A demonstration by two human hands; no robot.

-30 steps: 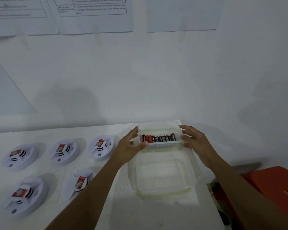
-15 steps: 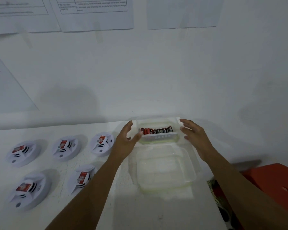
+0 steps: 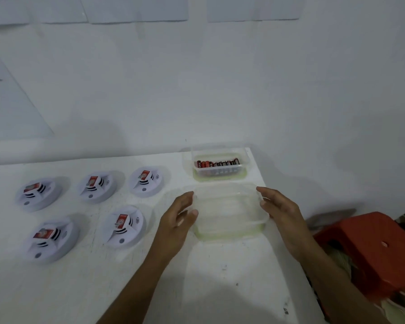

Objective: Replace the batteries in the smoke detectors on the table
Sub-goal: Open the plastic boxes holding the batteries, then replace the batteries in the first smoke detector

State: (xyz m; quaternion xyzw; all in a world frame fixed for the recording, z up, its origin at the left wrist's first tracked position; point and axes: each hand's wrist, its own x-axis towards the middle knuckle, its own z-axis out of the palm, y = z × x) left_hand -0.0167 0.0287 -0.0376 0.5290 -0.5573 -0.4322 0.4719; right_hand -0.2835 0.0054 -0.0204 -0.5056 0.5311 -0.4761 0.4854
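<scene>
Sheets of paper (image 3: 136, 8) on the wall run off the upper edge of the frame, and another sheet at the far left is cut by the side; the print is too blurred for me to read.

On the white table (image 3: 220, 288), at the left of the picture, five round white smoke detectors lie in two rows. The back-left detector (image 3: 39, 194), back-middle detector (image 3: 96, 185) and back-right detector (image 3: 146, 181) form the upper row. The front-left detector (image 3: 53, 237) and front-right detector (image 3: 124, 226) sit below them. Each carries a red-labelled block at its centre, and I cannot make out the lettering.

My left hand (image 3: 178, 220) is just beside the left wall of the empty clear container (image 3: 229, 216). Its fingers are loosely spread and clasp nothing. The thumb tip is at the rim, but motion blur keeps me from telling whether it touches.

Above the container, at the table's far corner, stands a smaller clear tub (image 3: 220, 176). A row of red and black batteries (image 3: 216, 163) lies along its back, and part of the tub's wall is frosted, so their lower ends are hidden.

My right hand (image 3: 278, 209) is at the container's right rim, fingers gently curved and apart, fingertips and thumb against or just off the edge; it has not closed round anything.

At the lower right, beyond the table edge, a red plastic stool (image 3: 372, 249) is partly cut off by the frame.
</scene>
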